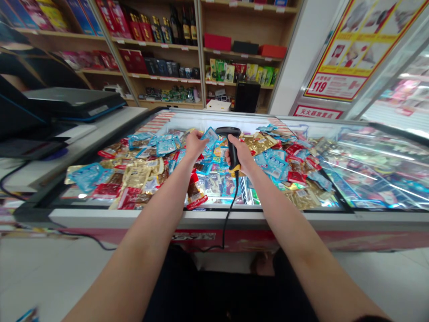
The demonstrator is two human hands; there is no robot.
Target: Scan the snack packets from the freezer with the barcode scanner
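Note:
My right hand point(240, 153) is wrapped round the black and yellow handle of a barcode scanner point(232, 154). Its head faces left, and a black cord hangs from its base over the freezer's front edge. My left hand point(195, 144) pinches a small blue snack packet point(210, 136) by its edge, just left of the scanner head. Below and around both hands, snack packets lie heaped on the glass top: blue ones point(85, 175), gold ones point(140, 173) and red ones point(197, 192).
The heap lies on a chest freezer point(110, 215) with a glass top. At left stands a counter point(63, 154) with a black checkout machine point(75, 100). Behind are wooden shelves point(157, 44) with bottles and boxes. A fire-safety poster point(358, 53) hangs at right.

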